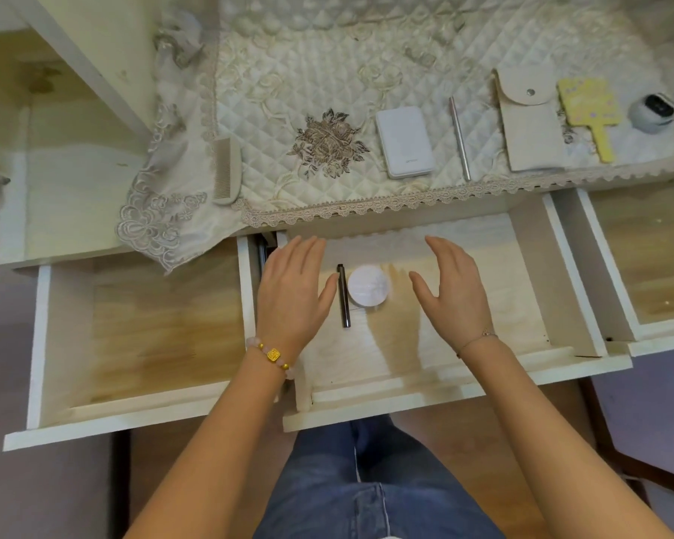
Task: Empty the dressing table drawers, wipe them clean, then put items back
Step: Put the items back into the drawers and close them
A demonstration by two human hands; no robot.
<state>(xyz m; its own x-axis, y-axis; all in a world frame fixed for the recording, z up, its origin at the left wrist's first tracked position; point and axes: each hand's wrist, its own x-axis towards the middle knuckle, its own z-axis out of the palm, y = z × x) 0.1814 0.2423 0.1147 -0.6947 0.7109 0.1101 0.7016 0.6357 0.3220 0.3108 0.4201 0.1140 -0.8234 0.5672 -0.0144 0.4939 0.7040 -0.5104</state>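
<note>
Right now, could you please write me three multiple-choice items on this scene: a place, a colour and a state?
1. Where does the black pen lie?
A. in the left drawer
B. in the middle drawer, beside the round white case
C. on the quilted cloth

2. What colour is the hand mirror?
A. red
B. yellow
C. blue

3. How are the left hand and the right hand?
A. both open, holding nothing
B. both gripping the pen
C. both clenched fists

Answers: 1 B, the pen lies just left of the case on that drawer's floor; 2 B, its frame and handle are yellow; 3 A, fingers straight, nothing held.
</note>
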